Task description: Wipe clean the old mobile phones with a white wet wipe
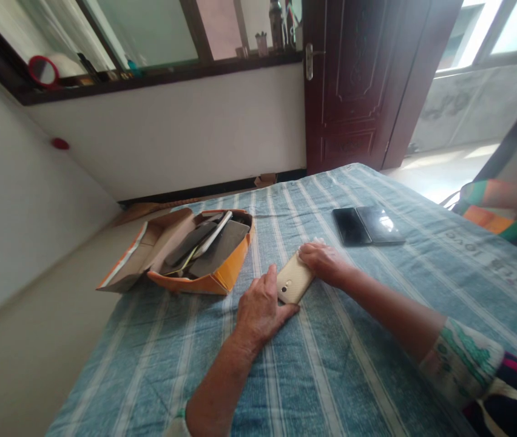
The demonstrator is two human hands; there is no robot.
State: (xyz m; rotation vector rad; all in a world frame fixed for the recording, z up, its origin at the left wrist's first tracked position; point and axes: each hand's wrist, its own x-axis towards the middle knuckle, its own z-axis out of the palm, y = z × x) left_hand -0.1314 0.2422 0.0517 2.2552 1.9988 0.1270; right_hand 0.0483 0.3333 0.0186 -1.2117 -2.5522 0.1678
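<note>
Head view, from my end: left hand (258,306) is braced round the gold phone (298,278), right hand (326,262) closed on a white wad (317,241) at its far end. Looks mid-wipe to me; next I'd want that left hold steady. Phone's back-up between both hands, lens (284,290) end nearest the left, long axis slanting away rightward.

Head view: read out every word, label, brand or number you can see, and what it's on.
"WITH LOVE", it seems, upside down and slightly blurred, on the sheet.
Phone: nothing readable.
Box: nothing readable.
Bottle on the sill: too small and blurred.
</note>
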